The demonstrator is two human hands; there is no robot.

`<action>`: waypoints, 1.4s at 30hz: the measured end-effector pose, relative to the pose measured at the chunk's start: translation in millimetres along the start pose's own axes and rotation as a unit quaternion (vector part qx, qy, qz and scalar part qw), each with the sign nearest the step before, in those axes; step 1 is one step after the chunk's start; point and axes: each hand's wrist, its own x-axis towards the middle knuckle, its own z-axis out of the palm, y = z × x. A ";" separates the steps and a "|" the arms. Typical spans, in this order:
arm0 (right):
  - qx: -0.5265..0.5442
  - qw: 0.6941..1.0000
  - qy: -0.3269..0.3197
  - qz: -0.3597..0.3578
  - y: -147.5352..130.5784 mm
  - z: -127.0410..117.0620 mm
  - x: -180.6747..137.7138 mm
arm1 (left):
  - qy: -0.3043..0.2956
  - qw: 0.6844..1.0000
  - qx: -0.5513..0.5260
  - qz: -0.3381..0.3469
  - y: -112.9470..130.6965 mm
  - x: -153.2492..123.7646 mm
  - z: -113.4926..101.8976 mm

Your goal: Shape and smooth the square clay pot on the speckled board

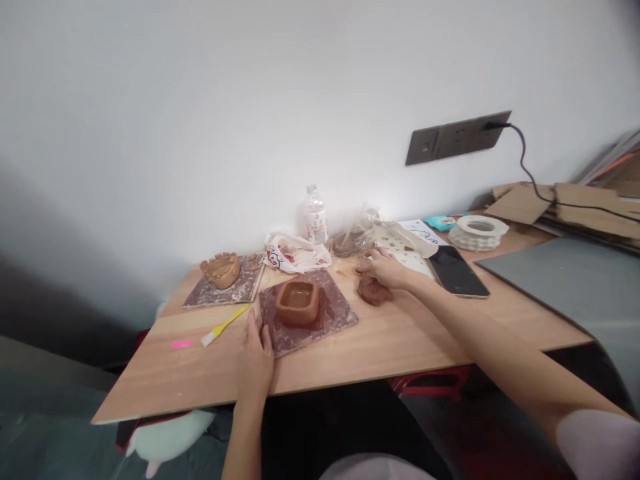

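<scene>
Just below the middle of the frame, the left hand (256,360) lies flat on the wooden table (200,373), fingers straight and close together, their tips touching the near-left edge of the mottled tile (327,320) that carries the square clay bowl (297,301). Right of centre, the right hand (389,269) rests on top of a brown clay lump (373,291), fingers loosely curved and apparently pinching a small bit of clay, though blur makes the grip hard to tell. A yellow-handled brush (225,325) lies left of the tile, a dark phone (457,272) right of the lump.
</scene>
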 end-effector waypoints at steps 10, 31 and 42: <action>0.325 0.945 0.039 0.017 -75.6 -3.0 -40.3 | 0.014 1.000 -0.009 0.016 -3.4 3.5 2.0; 0.735 0.612 -0.226 0.184 -151.9 -6.3 -56.5 | 0.009 1.000 0.008 0.018 -6.2 1.8 3.1; 0.774 0.564 -0.205 0.202 -202.8 0.6 -98.4 | 0.016 0.999 -0.002 0.038 -12.9 2.4 7.0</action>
